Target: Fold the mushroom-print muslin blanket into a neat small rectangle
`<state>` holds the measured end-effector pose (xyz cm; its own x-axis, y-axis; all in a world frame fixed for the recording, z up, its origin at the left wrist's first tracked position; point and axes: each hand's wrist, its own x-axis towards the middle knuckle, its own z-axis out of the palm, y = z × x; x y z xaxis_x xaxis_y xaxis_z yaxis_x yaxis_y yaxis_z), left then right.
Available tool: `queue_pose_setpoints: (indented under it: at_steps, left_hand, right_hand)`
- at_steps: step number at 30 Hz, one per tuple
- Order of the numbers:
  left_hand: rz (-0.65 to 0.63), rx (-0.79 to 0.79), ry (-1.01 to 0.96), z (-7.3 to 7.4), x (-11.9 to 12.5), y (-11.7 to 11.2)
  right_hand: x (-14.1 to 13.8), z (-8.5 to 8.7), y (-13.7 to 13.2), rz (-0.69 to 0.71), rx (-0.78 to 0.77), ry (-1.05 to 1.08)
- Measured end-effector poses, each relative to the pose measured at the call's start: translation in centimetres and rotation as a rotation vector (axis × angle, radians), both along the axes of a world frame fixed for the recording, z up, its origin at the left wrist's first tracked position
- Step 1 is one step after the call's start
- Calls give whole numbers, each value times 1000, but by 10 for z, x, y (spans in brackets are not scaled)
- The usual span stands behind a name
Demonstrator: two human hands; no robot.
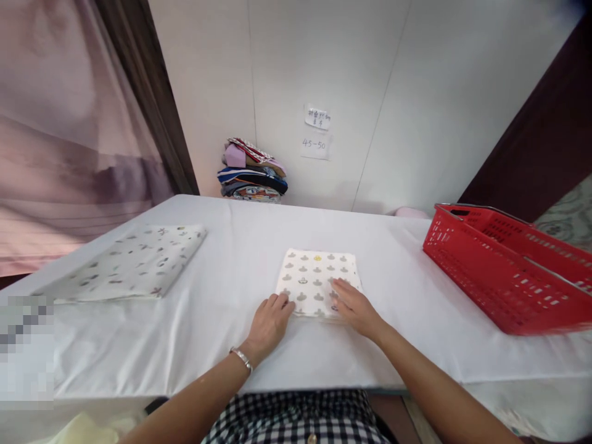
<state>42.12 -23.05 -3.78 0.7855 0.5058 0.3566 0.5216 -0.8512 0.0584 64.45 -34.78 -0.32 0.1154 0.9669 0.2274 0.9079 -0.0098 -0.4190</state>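
Note:
A small folded white cloth (314, 274) printed with grey shapes and one yellow one lies on the white table (222, 333) in front of me. My left hand (271, 320) rests at the cloth's near left corner, fingers bent down and touching its edge. My right hand (354, 305) lies flat on the cloth's near right part, fingers stretched out and pressing on it. Neither hand lifts anything.
A larger folded patterned cloth (129, 262) lies at the left of the table. A red plastic basket (509, 268) stands at the right. A stack of folded colourful clothes (252, 172) sits against the back wall under two paper notes (316, 132). A pink curtain (60, 142) hangs left.

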Motion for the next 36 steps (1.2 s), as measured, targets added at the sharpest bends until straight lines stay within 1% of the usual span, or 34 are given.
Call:
queue_pose_setpoints:
  at_steps: [3,5,7,9,10,12,14,16,18,19,21,23,24,28,31,36]
  left_hand:
    - [0,3,-7,-1,-1,0]
    - [7,-5,-20,-2,-2,-1]
    - [14,-24,-35,-3,-2,-2]
    - [20,-55,-51,-4,-2,-2]
    - [22,-73,-58,-4,-1,-2]
    - [25,-107,-73,-3,-1,-2]
    - [21,-133,-88,-3,0,-2]
    - [13,-147,-107,-2,0,-1]
    - [6,-158,-121,-3,1,0]
    - [4,-162,-128,-4,1,0]
    - [1,-169,-139,-5,1,1]
    - [0,-175,-145,-5,0,1]
    - [0,-182,-142,-5,0,1]
    - [17,-217,-136,-4,-1,2]
    - [19,-232,-140,-5,-1,3]
    - [18,-226,-155,-7,0,6]
  right_hand:
    - [-3,9,40,119,-46,-67]
    - [3,10,66,187,-93,-126]
    - [17,5,89,166,-181,-177]
    - [35,-5,103,99,-263,-209]
    - [43,-10,107,74,-286,-219]
    - [55,-18,110,68,-296,-232]
    - [57,-21,110,69,-302,-234]
    - [50,-18,110,58,-318,-225]
    - [35,-11,114,78,-305,-229]
    - [26,-6,118,112,-281,-236]
    - [10,1,130,228,-210,-258]
    - [1,3,145,328,-172,-268]
    - [0,2,153,347,-185,-264]
    - [14,-13,174,278,-289,-233]
    - [21,-20,178,280,-275,-236]
    - [16,-18,178,268,-293,-226]
